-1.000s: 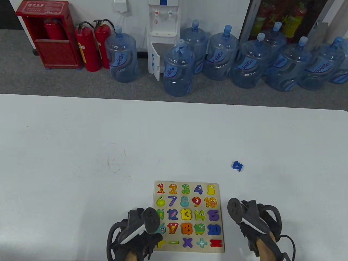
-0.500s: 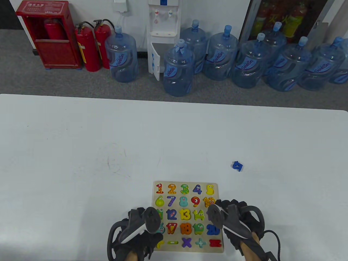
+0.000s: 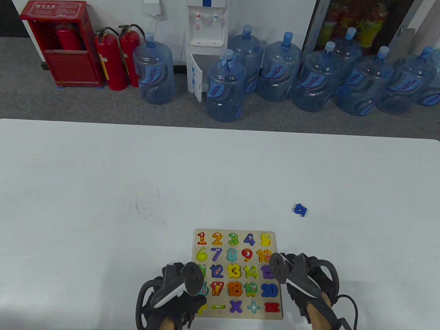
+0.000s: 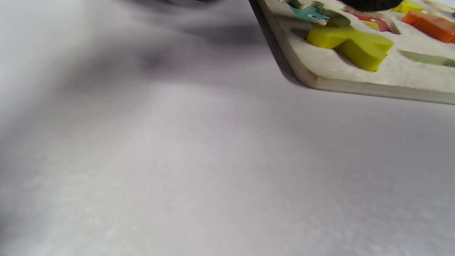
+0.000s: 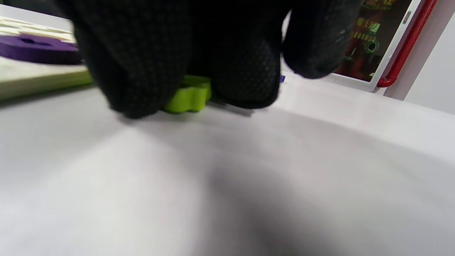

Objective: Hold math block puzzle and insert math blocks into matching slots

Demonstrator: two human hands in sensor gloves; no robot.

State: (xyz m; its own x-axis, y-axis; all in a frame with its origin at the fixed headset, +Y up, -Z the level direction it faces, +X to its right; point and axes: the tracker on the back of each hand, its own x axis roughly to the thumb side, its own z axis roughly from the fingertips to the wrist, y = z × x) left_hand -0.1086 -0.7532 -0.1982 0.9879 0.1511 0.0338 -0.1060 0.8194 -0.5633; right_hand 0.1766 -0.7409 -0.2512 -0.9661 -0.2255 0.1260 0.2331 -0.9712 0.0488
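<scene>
The math block puzzle lies at the table's near edge, the left hand resting on its left side, finger state unclear. The right hand pinches a lime block beside the puzzle's right edge. The block looks light, stiff and small, so its edges probably suit a pinch.

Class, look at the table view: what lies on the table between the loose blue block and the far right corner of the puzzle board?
Nothing: between the blue block and the puzzle board only bare white table shows in the table view.
</scene>
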